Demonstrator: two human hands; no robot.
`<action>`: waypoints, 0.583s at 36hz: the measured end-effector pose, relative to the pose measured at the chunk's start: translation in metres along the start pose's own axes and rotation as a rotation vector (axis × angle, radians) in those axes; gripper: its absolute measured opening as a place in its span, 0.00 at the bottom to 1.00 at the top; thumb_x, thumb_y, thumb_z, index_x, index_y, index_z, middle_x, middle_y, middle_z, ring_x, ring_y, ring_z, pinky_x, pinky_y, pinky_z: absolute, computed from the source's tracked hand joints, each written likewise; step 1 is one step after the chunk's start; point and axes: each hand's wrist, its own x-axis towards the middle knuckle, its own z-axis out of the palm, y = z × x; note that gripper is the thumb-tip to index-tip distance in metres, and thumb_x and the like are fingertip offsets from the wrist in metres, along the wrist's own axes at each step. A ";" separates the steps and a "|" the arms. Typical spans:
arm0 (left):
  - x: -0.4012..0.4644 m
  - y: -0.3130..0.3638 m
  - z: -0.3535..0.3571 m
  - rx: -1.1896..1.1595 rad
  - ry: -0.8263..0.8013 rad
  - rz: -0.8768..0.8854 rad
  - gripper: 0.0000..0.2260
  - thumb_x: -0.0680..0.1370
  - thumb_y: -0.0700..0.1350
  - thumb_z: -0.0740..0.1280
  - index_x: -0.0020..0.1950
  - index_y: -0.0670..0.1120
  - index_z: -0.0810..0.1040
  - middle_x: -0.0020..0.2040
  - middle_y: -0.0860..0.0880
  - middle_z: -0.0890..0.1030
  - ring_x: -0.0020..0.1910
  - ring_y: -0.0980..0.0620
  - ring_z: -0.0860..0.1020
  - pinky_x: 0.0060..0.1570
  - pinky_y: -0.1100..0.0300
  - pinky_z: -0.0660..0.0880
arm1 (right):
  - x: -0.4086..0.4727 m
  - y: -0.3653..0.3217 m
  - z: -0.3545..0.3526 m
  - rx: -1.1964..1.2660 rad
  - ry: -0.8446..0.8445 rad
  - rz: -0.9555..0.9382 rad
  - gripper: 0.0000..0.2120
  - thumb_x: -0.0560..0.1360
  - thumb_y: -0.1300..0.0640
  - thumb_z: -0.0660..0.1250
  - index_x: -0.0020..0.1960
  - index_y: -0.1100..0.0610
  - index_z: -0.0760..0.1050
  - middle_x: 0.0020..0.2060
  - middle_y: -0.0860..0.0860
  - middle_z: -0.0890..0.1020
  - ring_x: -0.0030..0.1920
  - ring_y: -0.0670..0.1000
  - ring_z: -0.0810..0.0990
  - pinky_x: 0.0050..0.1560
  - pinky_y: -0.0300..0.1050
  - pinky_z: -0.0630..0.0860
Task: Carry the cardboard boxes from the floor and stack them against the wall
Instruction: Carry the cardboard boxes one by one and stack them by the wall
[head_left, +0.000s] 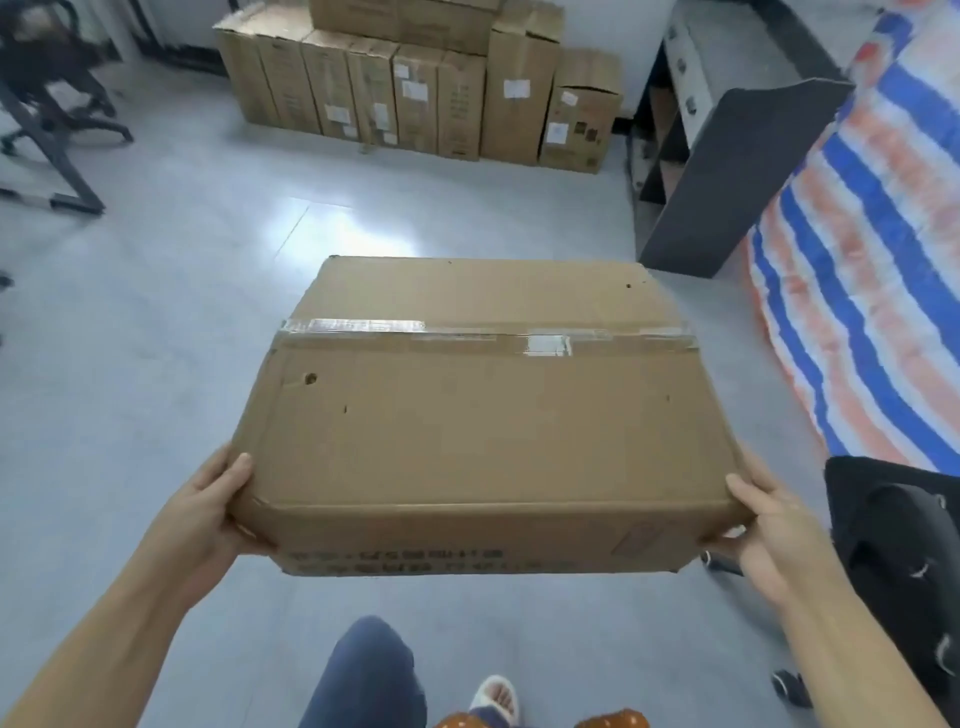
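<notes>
A flat brown cardboard box (483, 415), taped across its top, is held in the air in front of me above the grey floor. My left hand (213, 506) grips its near left corner, thumb on top and fingers under the edge. My right hand (763, 525) grips the near right corner the same way. Far ahead, a row of tall cardboard boxes (415, 98) stands upright against the white wall, with another box (405, 21) lying on top of them.
A dark desk panel (727, 176) and a striped blue, orange and white tarp (872, 249) are on the right. A black office chair (898, 561) is near my right arm. A chair and metal frame (47, 104) stand at the far left. Open floor (208, 260) lies ahead.
</notes>
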 end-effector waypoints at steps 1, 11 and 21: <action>0.007 0.005 -0.002 -0.015 0.024 0.004 0.11 0.83 0.44 0.56 0.55 0.51 0.77 0.52 0.50 0.81 0.48 0.46 0.78 0.36 0.41 0.77 | 0.014 -0.007 0.013 -0.016 -0.027 -0.010 0.20 0.82 0.64 0.54 0.70 0.49 0.70 0.57 0.45 0.81 0.56 0.51 0.77 0.59 0.68 0.69; 0.125 0.065 -0.032 -0.081 0.161 0.010 0.12 0.83 0.44 0.56 0.62 0.49 0.75 0.52 0.50 0.81 0.48 0.47 0.78 0.39 0.39 0.76 | 0.140 -0.044 0.167 -0.074 -0.188 0.001 0.20 0.80 0.66 0.54 0.61 0.48 0.76 0.48 0.41 0.84 0.43 0.43 0.81 0.44 0.52 0.68; 0.286 0.192 -0.067 -0.066 0.165 0.024 0.10 0.83 0.43 0.56 0.54 0.50 0.77 0.49 0.49 0.82 0.45 0.47 0.79 0.34 0.36 0.77 | 0.237 -0.101 0.338 -0.039 -0.196 0.013 0.21 0.80 0.66 0.53 0.66 0.49 0.74 0.54 0.45 0.82 0.49 0.48 0.78 0.45 0.51 0.68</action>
